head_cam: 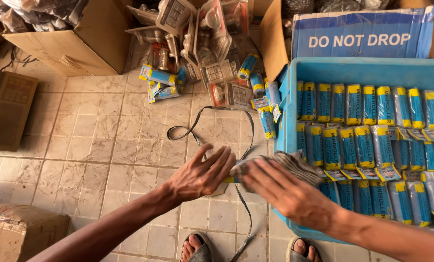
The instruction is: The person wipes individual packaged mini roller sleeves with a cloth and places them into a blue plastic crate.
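Blue plastic makes up the crate [288,145] at the right, packed with rows of small blue packets with yellow bands [367,104], standing side by side in at least three tiers. Over its near left corner the right hand [287,191] lies palm down, fingers long and only slightly spread, pressed on a blurred bundle [294,162] of packets; whether the fingers curl under it cannot be told from the blur. The bundle sits between both hands, partly over the crate's rim and partly over the floor [105,145].

Just left of it, the left hand [200,174] is wide open, fingers fanned and pointing toward the bundle, their tips at or just beside its left end. It grips nothing that shows.

Under the hands a thin black strap [190,128] loops across the beige tiled floor and runs down between two sandalled feet [197,245] at the bottom edge.

Beyond the strap, a loose heap of clear blister packs [212,43] and a few stray blue packets [158,76] lies on the floor, near the crate. Cardboard boxes [81,43] stand at the upper left, another at the lower left corner, and a box with a blue panel [362,39] stands behind the crate.
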